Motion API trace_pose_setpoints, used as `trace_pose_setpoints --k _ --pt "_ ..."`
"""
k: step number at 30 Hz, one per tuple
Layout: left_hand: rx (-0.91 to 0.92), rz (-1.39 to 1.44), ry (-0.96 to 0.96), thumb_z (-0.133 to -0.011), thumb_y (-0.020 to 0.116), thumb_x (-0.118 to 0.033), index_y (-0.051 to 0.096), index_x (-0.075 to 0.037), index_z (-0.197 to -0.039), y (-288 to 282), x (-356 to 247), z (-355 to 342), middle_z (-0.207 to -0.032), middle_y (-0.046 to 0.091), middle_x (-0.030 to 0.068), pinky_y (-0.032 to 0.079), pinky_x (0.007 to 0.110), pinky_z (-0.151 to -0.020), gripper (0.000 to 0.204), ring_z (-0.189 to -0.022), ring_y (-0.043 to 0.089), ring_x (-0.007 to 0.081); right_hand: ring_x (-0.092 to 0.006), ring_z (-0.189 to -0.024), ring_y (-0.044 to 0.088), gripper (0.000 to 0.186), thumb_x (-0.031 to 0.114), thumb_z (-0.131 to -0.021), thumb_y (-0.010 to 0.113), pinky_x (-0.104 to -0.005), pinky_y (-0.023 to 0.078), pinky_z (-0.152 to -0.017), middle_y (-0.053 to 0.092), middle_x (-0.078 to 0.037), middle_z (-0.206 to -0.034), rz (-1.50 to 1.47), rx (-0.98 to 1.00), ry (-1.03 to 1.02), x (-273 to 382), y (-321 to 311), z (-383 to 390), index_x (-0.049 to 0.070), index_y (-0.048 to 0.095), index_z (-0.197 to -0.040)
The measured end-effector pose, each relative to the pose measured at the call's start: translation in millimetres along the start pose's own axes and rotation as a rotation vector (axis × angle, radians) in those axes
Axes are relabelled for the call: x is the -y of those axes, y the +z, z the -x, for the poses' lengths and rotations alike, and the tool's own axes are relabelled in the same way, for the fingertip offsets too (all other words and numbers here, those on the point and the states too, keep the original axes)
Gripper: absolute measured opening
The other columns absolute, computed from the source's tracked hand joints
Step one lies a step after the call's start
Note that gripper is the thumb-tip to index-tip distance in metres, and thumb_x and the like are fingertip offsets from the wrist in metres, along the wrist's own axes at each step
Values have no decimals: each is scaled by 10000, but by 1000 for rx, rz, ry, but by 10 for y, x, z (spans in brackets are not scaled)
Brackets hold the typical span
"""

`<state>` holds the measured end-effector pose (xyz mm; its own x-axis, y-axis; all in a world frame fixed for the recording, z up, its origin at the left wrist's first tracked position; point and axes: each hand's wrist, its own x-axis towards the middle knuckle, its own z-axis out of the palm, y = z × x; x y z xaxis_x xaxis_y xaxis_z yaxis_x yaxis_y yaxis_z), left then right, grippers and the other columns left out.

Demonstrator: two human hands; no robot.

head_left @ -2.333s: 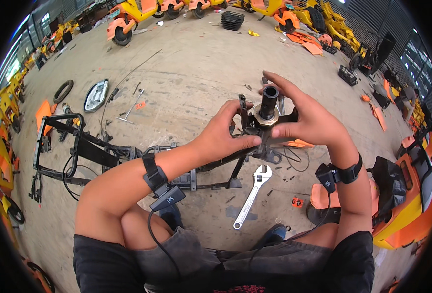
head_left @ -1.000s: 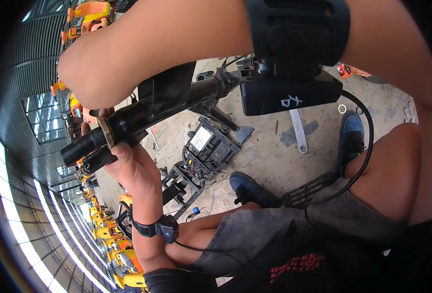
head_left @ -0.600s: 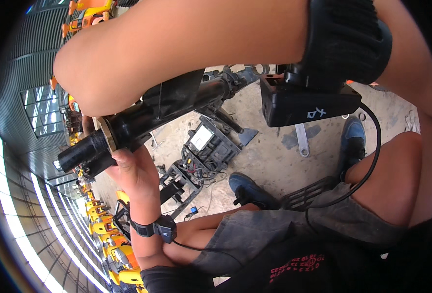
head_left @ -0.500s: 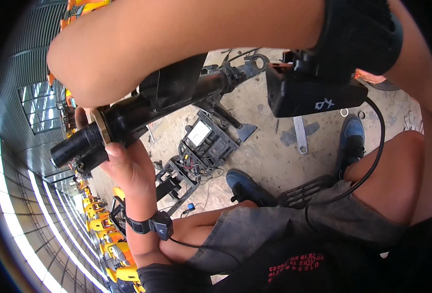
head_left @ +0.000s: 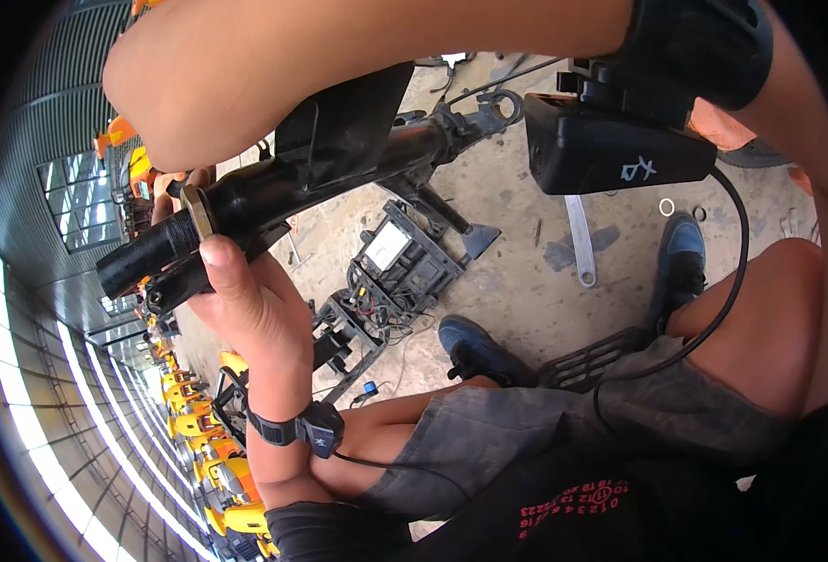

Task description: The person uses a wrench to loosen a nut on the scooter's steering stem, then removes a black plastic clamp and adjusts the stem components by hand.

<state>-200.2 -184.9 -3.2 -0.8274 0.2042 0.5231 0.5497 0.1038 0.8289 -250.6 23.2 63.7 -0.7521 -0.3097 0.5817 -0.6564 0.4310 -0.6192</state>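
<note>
A black metal tube (head_left: 245, 199) slants across the upper left, with a threaded end (head_left: 175, 232) toward the left. Round the thread sits a brass-coloured ring nut (head_left: 197, 214). My left hand (head_left: 259, 304) grips the tube from below, its thumb pressed against the ring nut. Above the tube, very close, is my right hand (head_left: 180, 108), bent over toward the nut. Its own fingers are hidden. Fingertips show just past the nut, but I cannot tell which hand they belong to. A black plate (head_left: 344, 122) stands up from the tube, and a forked ring end (head_left: 500, 108) lies at its far right.
A black frame with wiring (head_left: 404, 267) lies on the concrete floor (head_left: 526, 309). A flat wrench (head_left: 580, 239) and a pale ring (head_left: 666, 207) are on the floor near my shoes. Yellow machines (head_left: 189, 426) line the left side. A cable hangs from my right wrist box (head_left: 629, 155).
The left end of the tube has risen slightly, with my left hand and thumb moving up along with it. My right hand has shifted a little upward. The whole view has drifted slightly.
</note>
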Motion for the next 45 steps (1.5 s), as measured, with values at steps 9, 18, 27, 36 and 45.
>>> trace_pose_setpoints --k 9,18,27,36,45 --pt "118 42 6 -789 834 -318 252 -73 -1537 -167 39 -63 -1496 439 183 302 530 -1193 978 -1406 418 342 -393 -917 687 284 150 -920 568 -450 538 -823 686 -273 -945 -13 7 -2 19 -11 93 -83 645 -1061" --pt "66 22 22 -772 854 -319 260 -41 -1521 -259 29 -69 -1455 482 215 384 490 -1144 996 -1322 510 346 -406 -929 683 277 145 -920 570 -454 535 -827 681 -288 -960 -21 0 0 51 -33 74 -93 643 -1042" --pt "-187 -56 -40 -883 778 -163 564 0 -1242 195 -202 18 -1183 650 90 475 327 -996 449 -1084 623 177 -418 -941 679 273 140 -921 572 -458 533 -830 676 -302 -974 -40 25 56 147 -161 230 -103 641 -1023" --pt "46 135 69 -791 818 -68 209 -80 -1550 -123 -69 -20 -1438 481 233 366 455 -1154 974 -1328 494 308 -427 -961 674 274 137 -920 580 -456 530 -836 673 -310 -998 -100 -12 22 201 -20 392 -111 633 -1023" --pt "104 208 -23 -777 816 -72 159 -148 -1592 -112 -102 -108 -1486 438 267 362 443 -1152 1049 -1333 494 288 -429 -920 686 220 89 -884 601 -446 541 -794 680 -317 -934 -186 101 124 207 -129 245 -113 641 -959"
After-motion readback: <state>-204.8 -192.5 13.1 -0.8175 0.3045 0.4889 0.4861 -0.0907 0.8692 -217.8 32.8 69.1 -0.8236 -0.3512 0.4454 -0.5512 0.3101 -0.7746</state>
